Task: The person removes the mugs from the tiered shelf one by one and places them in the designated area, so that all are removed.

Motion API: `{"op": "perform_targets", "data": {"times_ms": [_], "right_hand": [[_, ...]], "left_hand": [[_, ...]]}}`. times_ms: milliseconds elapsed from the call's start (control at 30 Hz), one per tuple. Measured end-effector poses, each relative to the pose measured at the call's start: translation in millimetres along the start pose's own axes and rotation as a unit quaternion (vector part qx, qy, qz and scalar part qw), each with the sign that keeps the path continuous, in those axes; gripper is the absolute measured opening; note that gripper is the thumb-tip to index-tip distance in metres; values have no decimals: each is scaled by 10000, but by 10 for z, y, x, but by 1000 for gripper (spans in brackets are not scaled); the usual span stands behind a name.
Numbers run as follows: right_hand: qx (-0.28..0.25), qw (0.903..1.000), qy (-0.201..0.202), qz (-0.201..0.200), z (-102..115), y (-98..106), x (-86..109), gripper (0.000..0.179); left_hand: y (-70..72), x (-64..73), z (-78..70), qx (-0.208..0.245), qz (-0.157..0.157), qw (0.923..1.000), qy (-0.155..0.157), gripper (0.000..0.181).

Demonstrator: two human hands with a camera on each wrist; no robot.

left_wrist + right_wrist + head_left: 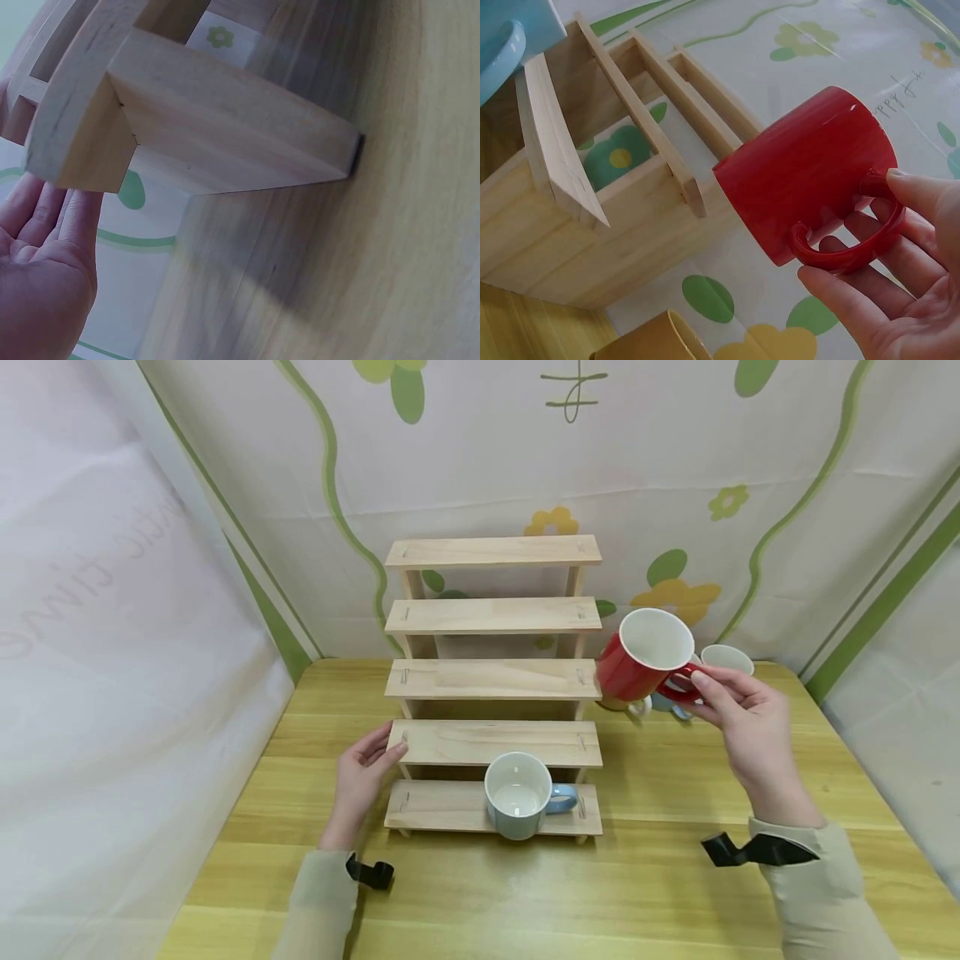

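My right hand grips a red mug by its handle. The mug, white inside, is held up and tilted at the right of a stepped wooden shelf. In the right wrist view, fingers curl through the red handle. My left hand holds the left end of the second step from the bottom, thumb on top. Its fingers reach under the board end in the left wrist view. A light blue mug, white inside, stands on the lowest step, handle to the right.
Behind the red mug, partly hidden, several mugs stand on the wooden table. A white-rimmed mug shows at the back, and a yellow mug in the right wrist view. Printed cloth hangs behind and at both sides.
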State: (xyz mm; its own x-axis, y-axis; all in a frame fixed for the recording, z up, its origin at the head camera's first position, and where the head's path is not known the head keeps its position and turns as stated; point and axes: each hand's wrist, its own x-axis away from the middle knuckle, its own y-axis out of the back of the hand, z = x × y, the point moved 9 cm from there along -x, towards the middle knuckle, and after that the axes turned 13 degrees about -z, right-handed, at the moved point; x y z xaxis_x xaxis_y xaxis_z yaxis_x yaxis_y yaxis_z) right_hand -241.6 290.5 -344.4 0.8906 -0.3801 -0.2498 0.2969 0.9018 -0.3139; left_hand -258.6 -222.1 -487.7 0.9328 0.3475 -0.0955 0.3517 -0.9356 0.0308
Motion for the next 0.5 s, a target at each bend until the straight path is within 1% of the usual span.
{"op": "perform_targets", "data": {"times_ms": [300,500], "right_hand": [[-243,9992,-21,-319,-32,202,-70,25],[-364,9964,9,-769,-5,407,-159,27]], "left_hand": [[3,2,7,-28,-48,10000,-30,49],[9,2,20,-78,-47,10000,26,49]]}}
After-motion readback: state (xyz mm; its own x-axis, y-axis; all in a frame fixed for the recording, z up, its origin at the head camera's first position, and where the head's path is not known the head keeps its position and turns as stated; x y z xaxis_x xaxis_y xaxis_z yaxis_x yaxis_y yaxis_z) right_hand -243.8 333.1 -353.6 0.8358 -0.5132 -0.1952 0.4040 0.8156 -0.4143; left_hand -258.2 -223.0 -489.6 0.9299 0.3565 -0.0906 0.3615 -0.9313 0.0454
